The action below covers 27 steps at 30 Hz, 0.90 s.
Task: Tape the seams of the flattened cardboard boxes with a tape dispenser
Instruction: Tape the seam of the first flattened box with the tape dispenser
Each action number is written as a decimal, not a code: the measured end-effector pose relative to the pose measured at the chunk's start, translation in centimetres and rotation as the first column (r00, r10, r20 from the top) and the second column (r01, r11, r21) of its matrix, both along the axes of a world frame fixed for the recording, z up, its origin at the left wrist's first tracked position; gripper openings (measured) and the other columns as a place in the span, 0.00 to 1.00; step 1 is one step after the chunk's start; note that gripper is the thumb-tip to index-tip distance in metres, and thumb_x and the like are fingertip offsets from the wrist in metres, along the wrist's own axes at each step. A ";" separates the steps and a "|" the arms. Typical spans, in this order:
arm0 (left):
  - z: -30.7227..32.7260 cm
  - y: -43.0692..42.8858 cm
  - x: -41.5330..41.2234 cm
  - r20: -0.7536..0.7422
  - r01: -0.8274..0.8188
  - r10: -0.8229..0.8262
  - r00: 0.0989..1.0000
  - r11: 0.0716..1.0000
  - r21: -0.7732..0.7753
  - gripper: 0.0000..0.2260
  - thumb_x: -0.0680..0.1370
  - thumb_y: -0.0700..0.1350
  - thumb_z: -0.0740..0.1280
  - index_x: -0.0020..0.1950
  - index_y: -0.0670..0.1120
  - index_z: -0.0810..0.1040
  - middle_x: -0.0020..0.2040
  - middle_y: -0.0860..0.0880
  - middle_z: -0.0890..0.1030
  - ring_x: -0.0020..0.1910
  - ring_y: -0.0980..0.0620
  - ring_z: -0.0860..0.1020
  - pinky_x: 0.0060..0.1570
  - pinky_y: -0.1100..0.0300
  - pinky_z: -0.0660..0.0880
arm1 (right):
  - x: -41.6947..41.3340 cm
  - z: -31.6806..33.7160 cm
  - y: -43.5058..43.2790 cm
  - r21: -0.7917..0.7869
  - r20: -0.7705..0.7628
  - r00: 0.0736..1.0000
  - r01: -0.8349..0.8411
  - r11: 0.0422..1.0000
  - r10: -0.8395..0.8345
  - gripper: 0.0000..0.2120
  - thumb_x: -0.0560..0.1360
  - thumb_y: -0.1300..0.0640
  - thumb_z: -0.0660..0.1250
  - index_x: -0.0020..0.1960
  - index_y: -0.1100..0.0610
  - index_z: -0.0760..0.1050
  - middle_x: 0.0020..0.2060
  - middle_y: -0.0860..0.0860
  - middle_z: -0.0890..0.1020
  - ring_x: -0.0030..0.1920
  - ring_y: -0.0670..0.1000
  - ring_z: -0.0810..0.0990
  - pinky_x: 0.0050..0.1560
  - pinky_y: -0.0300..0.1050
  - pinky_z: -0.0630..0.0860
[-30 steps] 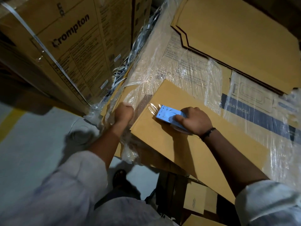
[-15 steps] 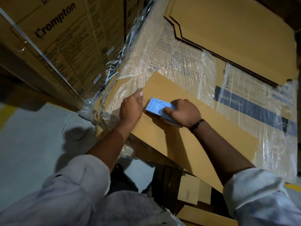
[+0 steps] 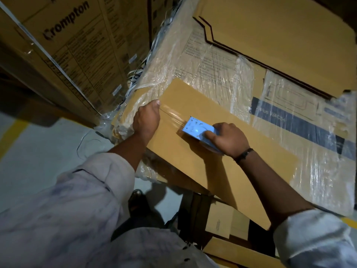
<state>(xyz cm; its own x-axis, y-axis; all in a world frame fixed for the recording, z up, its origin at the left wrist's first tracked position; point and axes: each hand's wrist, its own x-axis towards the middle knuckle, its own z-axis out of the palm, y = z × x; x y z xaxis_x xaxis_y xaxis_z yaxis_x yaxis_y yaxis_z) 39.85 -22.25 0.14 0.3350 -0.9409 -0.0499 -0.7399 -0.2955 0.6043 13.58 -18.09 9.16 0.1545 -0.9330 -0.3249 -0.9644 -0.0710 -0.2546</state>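
Left grip [image 3: 146, 120], right grip [image 3: 229, 140], both curled

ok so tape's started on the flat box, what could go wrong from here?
1. The tape strip starts right at the flattened box edge under the left hand; if that hand slips, the start may lift.
2. The box overhangs the wrapped stack toward the person, so pressure from the tape dispenser in the right hand could tip or slide it.
3. Loose stretch film beside the start might stick to the tape.
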 end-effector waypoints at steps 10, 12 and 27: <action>0.0 0.1 -0.7 0.131 0.000 0.008 0.991 0.998 -0.060 0.23 0.88 0.55 0.53 0.62 0.43 0.83 0.54 0.34 0.85 0.55 0.33 0.83 0.56 0.42 0.79 | -18.5 0.6 11.3 -0.034 -0.039 0.996 0.082 0.996 -0.083 0.31 0.73 0.25 0.52 0.40 0.52 0.77 0.33 0.49 0.79 0.32 0.50 0.77 0.32 0.55 0.75; -0.3 0.1 -0.7 0.123 -0.011 0.019 0.992 0.998 -0.060 0.24 0.88 0.57 0.53 0.61 0.43 0.83 0.54 0.34 0.85 0.55 0.33 0.83 0.57 0.42 0.79 | -22.0 1.0 13.7 -0.059 -0.054 0.992 0.110 0.992 -0.113 0.31 0.73 0.26 0.53 0.36 0.53 0.75 0.28 0.50 0.76 0.30 0.51 0.75 0.31 0.55 0.72; -0.7 0.1 -1.2 0.098 -0.012 0.021 0.995 0.995 -0.094 0.29 0.87 0.59 0.53 0.61 0.36 0.81 0.55 0.31 0.82 0.55 0.31 0.82 0.57 0.40 0.77 | -34.9 0.5 21.2 0.014 -0.030 0.976 0.215 0.977 -0.214 0.27 0.73 0.29 0.58 0.34 0.53 0.72 0.27 0.52 0.75 0.30 0.52 0.75 0.31 0.55 0.67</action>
